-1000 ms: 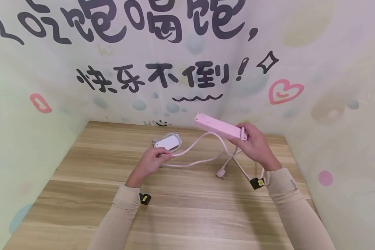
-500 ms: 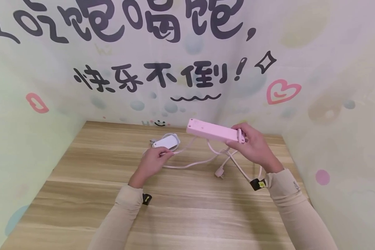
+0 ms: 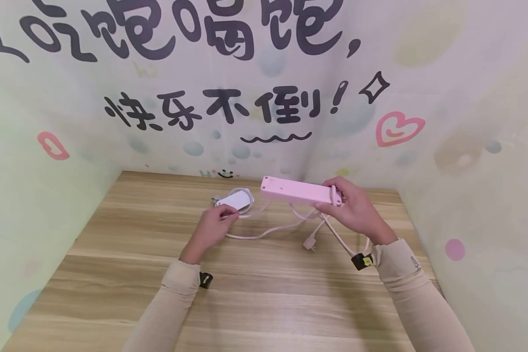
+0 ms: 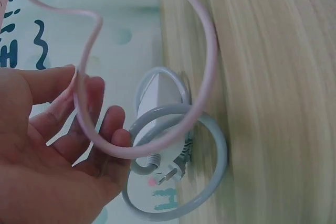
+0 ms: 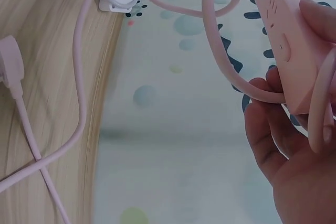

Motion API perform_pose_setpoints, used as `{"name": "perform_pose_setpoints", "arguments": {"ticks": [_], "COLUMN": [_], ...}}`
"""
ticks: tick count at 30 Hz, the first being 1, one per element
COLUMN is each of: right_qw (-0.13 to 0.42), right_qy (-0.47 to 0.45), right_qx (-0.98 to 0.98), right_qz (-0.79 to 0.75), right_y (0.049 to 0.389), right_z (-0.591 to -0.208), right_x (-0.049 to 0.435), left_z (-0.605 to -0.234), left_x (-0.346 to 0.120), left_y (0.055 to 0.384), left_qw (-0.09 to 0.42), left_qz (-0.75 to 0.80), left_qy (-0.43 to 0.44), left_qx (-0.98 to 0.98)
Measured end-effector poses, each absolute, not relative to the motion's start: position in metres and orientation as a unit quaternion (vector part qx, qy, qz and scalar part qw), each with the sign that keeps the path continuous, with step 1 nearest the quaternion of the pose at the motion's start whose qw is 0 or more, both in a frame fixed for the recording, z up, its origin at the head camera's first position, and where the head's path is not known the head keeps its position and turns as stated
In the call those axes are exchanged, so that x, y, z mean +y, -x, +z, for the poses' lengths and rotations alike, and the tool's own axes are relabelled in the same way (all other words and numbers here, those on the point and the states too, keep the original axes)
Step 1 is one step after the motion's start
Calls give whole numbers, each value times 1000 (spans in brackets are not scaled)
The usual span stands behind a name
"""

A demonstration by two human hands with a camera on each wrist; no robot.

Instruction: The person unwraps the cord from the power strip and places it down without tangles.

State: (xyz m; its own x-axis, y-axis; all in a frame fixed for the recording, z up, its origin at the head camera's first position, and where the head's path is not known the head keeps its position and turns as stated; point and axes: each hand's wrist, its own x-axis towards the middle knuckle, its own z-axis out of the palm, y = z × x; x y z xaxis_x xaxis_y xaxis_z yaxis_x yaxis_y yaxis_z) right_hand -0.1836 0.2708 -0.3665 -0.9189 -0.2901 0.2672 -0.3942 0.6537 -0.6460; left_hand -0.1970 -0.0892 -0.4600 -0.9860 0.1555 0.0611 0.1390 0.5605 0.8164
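Observation:
My right hand (image 3: 356,208) grips one end of a pink power strip (image 3: 295,190), raised over the back of the table. The right wrist view shows the strip's sockets and button, with its cord curving from that end past my fingers. A turn of cord (image 5: 321,103) crosses the strip's end. My left hand (image 3: 211,227) pinches the pink cord (image 4: 210,51) between thumb and fingertip, and a loop of it hangs across the other fingers. Between the hands, the pink plug (image 3: 309,242) lies on the table.
A white power strip (image 3: 237,201) with a coiled grey cord (image 4: 223,150) lies just beyond my left hand, near the back wall. The wood-look table (image 3: 264,308) is bounded by printed fabric walls (image 3: 167,146) behind and at both sides.
The power strip's far end has swung left and down, so the strip lies more level. The cord's arch between my hands has dropped lower. My left hand stays on the cord, barely shifted.

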Motion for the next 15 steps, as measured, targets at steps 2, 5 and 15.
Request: {"name": "perform_pose_setpoints", "arguments": {"ticks": [2, 5, 15], "right_qw": [72, 76, 90], "right_qy": [-192, -201, -258], "right_qx": [-906, -905, -891], "right_qz": [370, 368, 363], "right_y": [183, 182, 181], "right_z": [-366, -365, -365], "right_x": [270, 267, 255], "left_z": [-457, -448, -410], "left_x": [-89, -88, -70], "left_y": [197, 198, 197], "left_qw": [0, -22, -42], "left_qz": [477, 513, 630], "left_qy": [-82, -86, -220], "left_qx": [875, 854, 744]}}
